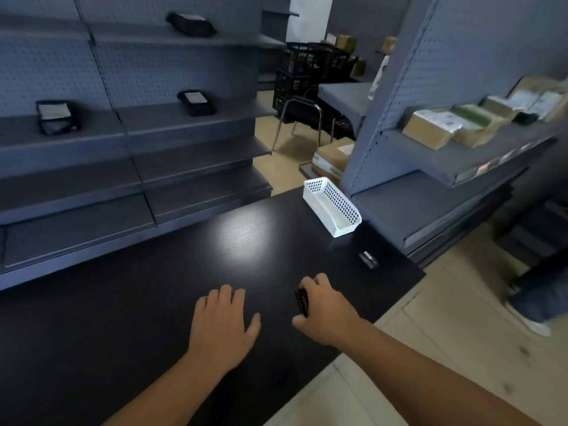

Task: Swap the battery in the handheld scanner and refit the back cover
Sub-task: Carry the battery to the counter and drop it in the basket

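The right hand (322, 305) grips a small dark scanner (302, 301) at the table's (153, 318) near right, the left hand (222, 321) lies flat beside it, and 1 battery-like piece (368, 259) waits nearer the white basket (332, 207), so refitting seems undone.

head-worn view (wide-angle), looking forward, down

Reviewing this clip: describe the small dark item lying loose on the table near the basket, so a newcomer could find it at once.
Start at the dark table and find the white perforated basket near its far right corner. Just nearer the person than it, close to the right edge, lies a small dark block with a pale glint on top. Unlike the dark object gripped in the right hand, nothing touches it.
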A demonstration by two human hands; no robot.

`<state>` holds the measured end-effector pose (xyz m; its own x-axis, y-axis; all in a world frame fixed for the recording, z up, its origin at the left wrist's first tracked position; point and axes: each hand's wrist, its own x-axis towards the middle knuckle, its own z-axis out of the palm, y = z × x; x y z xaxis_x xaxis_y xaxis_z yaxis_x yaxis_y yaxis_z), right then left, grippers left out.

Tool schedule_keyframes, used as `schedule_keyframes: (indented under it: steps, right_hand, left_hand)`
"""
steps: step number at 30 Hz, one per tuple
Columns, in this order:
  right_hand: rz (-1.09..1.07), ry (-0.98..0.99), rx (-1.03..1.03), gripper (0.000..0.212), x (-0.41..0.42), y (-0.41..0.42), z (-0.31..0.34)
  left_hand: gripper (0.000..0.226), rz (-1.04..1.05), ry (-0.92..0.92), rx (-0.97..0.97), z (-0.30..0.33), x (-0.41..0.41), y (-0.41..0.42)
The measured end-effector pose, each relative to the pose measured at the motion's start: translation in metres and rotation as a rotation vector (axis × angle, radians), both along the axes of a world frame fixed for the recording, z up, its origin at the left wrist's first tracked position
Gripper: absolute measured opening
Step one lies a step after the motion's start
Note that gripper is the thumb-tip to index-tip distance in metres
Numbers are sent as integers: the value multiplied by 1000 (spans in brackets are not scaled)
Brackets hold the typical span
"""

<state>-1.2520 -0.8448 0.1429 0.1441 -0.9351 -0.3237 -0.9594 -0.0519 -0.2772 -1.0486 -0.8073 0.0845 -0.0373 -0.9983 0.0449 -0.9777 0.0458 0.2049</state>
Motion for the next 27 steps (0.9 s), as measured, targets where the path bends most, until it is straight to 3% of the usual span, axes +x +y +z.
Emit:
schedule_keyframes:
  steps: [12,27]
  right_hand:
    - [36,1,76,52,-206,-140,-5]
    - [80,11,80,47,-238,-340,-58]
  left_hand:
    - [62,116,37,105,-1,-195,-112]
    - [65,227,-27,231,-47,-246,-293]
